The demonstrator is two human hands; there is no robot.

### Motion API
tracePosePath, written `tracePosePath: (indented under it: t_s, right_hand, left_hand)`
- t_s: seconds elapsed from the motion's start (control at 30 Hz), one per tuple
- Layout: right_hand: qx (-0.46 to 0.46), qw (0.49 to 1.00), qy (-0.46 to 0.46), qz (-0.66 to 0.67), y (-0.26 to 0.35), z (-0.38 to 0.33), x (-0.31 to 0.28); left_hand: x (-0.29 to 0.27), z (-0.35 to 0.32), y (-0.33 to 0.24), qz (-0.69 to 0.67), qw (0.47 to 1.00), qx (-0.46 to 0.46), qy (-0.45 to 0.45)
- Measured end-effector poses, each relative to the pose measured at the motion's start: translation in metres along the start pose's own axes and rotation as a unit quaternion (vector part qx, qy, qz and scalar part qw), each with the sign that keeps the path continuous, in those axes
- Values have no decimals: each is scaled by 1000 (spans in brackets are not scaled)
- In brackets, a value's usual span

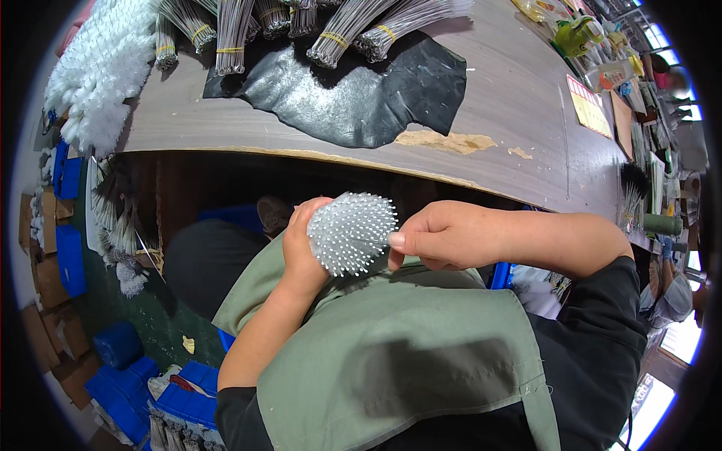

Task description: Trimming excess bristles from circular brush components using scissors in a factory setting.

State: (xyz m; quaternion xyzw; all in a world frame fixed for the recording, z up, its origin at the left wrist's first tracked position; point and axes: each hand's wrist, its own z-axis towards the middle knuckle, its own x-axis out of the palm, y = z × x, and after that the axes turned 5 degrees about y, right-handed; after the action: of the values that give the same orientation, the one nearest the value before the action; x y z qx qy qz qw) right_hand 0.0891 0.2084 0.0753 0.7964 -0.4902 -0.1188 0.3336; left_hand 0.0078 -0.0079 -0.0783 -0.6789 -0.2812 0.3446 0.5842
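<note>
My left hand (301,244) grips a bundle of thin grey wire brushes (352,233), seen end-on as a round cluster of white tips, held in front of my green apron. My right hand (444,237) is closed against the bundle's right side, thumb touching the tips. Both hands are just below the near edge of the wooden table (519,98).
On the table lie several banded bundles of wire brushes (338,34) on a black sheet (361,98), and a heap of white bristle brushes (105,68) at the left. Blue boxes (71,248) and cardboard sit on the floor at left. Clutter and another person are at far right.
</note>
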Motion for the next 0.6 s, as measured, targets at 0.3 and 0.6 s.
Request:
tracePosePath:
  t_s: [0.3,0.6]
  right_hand:
    - [-27,999,-30,-22,-1,2,4]
    - [-90,993,-70,-22,-6,1,13]
  left_hand:
    - [0,0,2,12,1000,13,-2]
    - [-1,0,3,-44,999,-21,0]
